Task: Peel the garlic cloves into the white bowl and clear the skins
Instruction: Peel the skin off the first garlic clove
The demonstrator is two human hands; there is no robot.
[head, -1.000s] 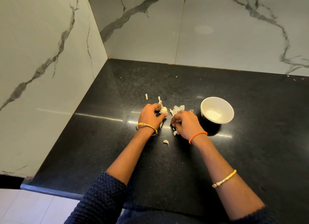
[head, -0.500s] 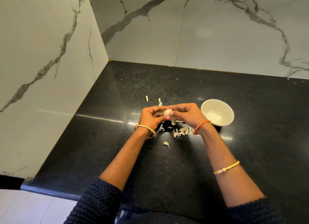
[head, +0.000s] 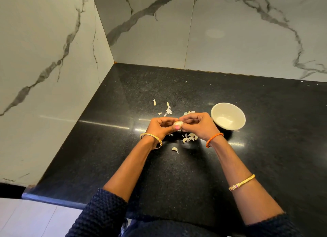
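A pale garlic piece is held above the black counter between both hands. My left hand grips it from the left with thumb and fingers curled round it. My right hand pinches it from the right. The white bowl stands just right of my right hand; it looks empty. Several loose cloves or skins lie on the counter under my hands, and one clove lies a little nearer to me. Thin skin scraps lie beyond my hands.
The black granite counter fills a corner between two marble walls, left and back. Its front edge runs at the lower left. Tiny white flecks dot the counter near the back wall.
Both hands rose from the counter and came together around the garlic piece. The cloves that my right hand covered now lie exposed beneath it.
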